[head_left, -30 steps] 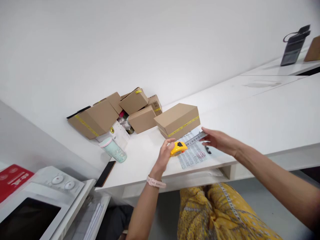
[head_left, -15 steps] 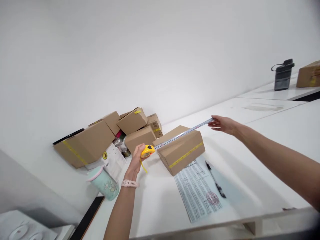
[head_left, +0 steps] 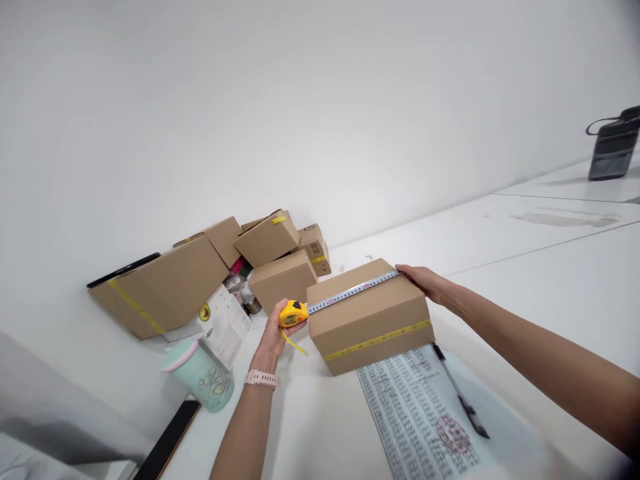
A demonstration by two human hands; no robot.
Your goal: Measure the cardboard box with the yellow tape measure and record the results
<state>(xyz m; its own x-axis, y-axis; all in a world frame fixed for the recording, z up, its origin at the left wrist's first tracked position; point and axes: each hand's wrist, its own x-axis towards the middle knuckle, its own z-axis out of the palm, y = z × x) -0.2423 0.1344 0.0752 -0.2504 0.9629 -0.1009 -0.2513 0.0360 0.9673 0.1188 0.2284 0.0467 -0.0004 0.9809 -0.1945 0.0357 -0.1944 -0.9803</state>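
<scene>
A brown cardboard box (head_left: 373, 330) with a yellow tape stripe sits on the white desk (head_left: 525, 280). My left hand (head_left: 274, 337) is closed round a yellow tape measure (head_left: 293, 313) at the box's left top corner. The tape blade (head_left: 353, 291) runs across the box's top to its far right corner. There my right hand (head_left: 423, 281) pinches the blade's end against the box edge.
A pile of cardboard boxes (head_left: 200, 267) leans on the wall at the left. A mint cup with a pink lid (head_left: 199, 373) and a dark phone (head_left: 167, 441) lie near it. A printed sheet (head_left: 415, 420) with a black pen (head_left: 460, 400) lies in front of the box. A dark bag (head_left: 613, 143) stands far right.
My right hand came back left and down, setting the tape's end on the box's right corner. The blade now lies flat on the box top. The view shifted slightly.
</scene>
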